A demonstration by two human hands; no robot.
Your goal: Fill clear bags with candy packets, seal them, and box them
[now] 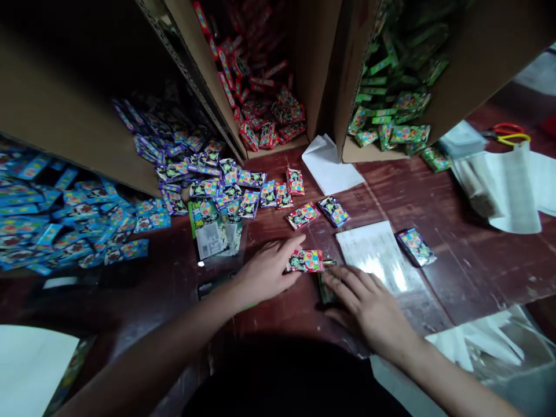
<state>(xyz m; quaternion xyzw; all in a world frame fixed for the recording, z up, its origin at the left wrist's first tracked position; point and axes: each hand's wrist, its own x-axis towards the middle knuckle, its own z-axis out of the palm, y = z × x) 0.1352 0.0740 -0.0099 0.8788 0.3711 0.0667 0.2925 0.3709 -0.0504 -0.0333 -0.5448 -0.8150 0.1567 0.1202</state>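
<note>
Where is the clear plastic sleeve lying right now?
In the head view, the clear plastic sleeve lies flat on the table, right of centre, just beyond the right hand.

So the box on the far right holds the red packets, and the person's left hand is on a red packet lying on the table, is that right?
Not quite. In the head view the right-hand box holds green packets; the red ones fill the middle box. The left hand does touch a red packet on the table.

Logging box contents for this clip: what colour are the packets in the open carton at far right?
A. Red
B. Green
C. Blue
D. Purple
B: the far-right carton holds green packets; the red packets fill the middle carton, while purple and blue ones lie to the left.
</note>
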